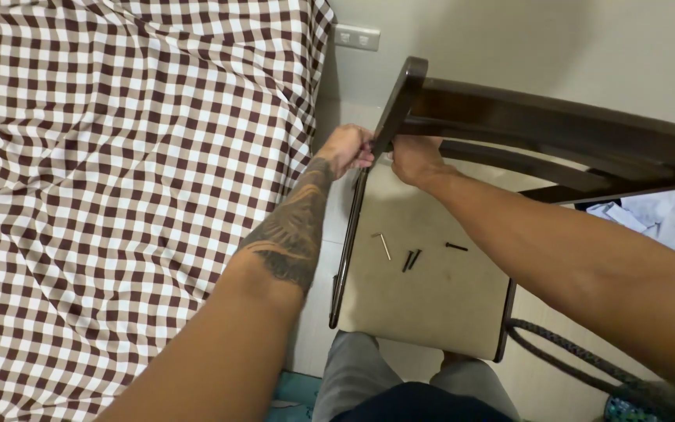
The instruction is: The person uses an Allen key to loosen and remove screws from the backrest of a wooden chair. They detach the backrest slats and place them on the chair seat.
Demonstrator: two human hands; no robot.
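- We see a dark wooden chair point(556, 129) in front of us, its backrest running from the middle of the view out to the right edge, its pale seat point(431, 289) below the hands.
- Our left hand point(347, 148) is curled round the left upright of the chair's back point(400, 101), low on the post, where it meets the seat; the fingers close on the wood from the left side.
- Our right hand point(414, 160) sits just right of the same post, pressed against its inner side below the top rail; whether its fingers grip anything we cannot tell, since they are hidden behind the hand.
- The two hands lie close together, with only the post between them.
- On the seat, nearer to us than the hands and well apart from them, lie several loose screws: a light metal one point(385, 247), a pair of dark ones point(411, 260) touching each other, and a single dark one point(456, 247) to the right.
- To the left spreads a brown-and-white checked bedcover point(119, 172).
- A white wall socket point(357, 37) sits above the chair's post.
- A dark braided cord point(564, 352) trails on the floor at lower right.
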